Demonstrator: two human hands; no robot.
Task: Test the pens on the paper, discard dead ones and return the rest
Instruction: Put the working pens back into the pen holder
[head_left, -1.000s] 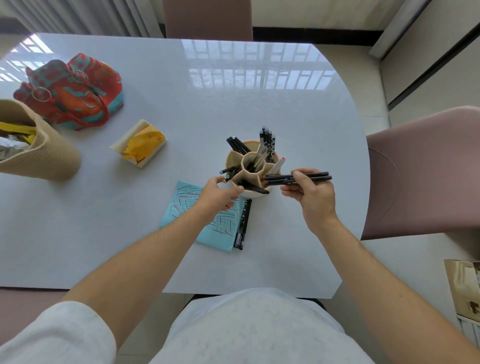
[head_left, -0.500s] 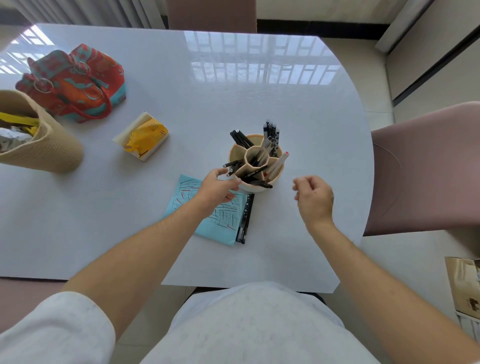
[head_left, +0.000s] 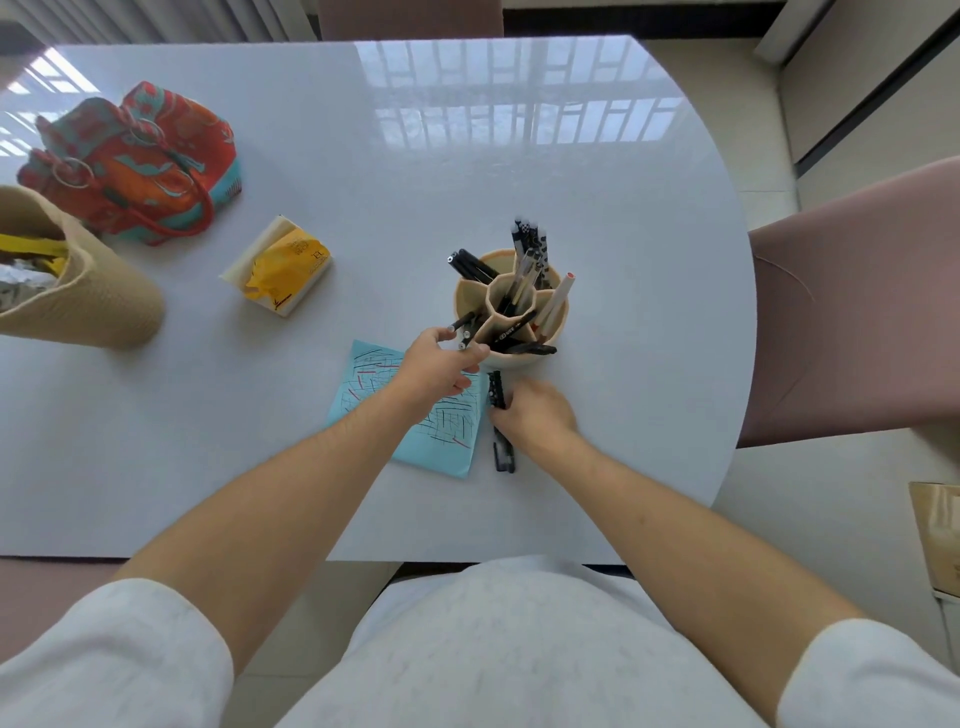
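Far left: a tan woven bag (head_left: 98, 306), a patterned red handbag (head_left: 140, 161), then a yellow tissue pack (head_left: 283, 265). The scribbled blue paper (head_left: 441, 436) lies near centre on the white table (head_left: 363, 156). The left hand (head_left: 436, 369) hovers over the paper, thumb and fingers curled around the near-left side of the beige pen holder (head_left: 470, 291). The right hand (head_left: 535, 415) covers the black pens (head_left: 503, 454) lying just right of the paper, fingers curled onto them; whether they pinch the pens cannot be told.

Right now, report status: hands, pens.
Left hand at holder rim, touching pens. Right hand grasping black pens beside paper. Nothing blocking.
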